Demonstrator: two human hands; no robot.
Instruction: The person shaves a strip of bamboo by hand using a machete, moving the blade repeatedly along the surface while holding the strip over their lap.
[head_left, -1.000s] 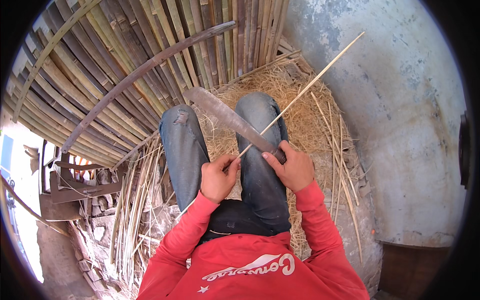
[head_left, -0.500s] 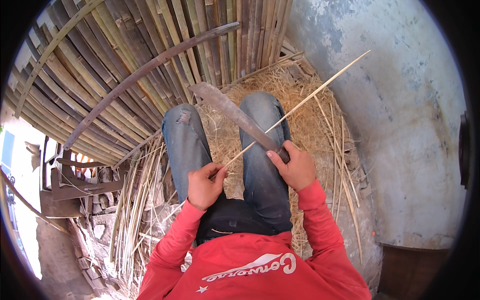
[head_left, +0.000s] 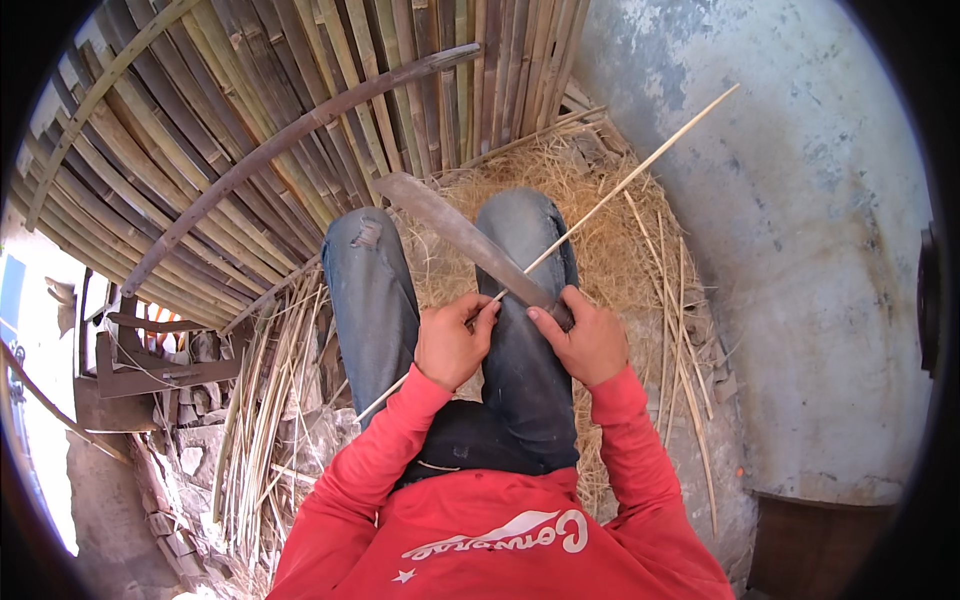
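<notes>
My left hand (head_left: 456,338) pinches a thin pale bamboo strip (head_left: 640,168) between thumb and fingers, close to the blade. The strip slants from below my left wrist up to the far right and crosses under or against a broad, dull machete (head_left: 445,225). My right hand (head_left: 583,336) is closed on the machete at its near end, beside my right knee; most of the handle is hidden by the fingers. The blade points up and left across my jeans (head_left: 520,385), its tip above the gap between my knees.
A bamboo-slat panel (head_left: 300,60) with a curved crosspiece (head_left: 285,140) stands ahead and left. Split strips lie in a pile (head_left: 265,400) at left, with more strips (head_left: 688,370) at right. Shavings (head_left: 605,265) cover the ground. A blue-grey wall (head_left: 810,230) rises at right.
My left hand has slid up and right along the bamboo strip, nearer the machete. More of the strip's lower end now shows behind the left wrist. My right hand has barely moved.
</notes>
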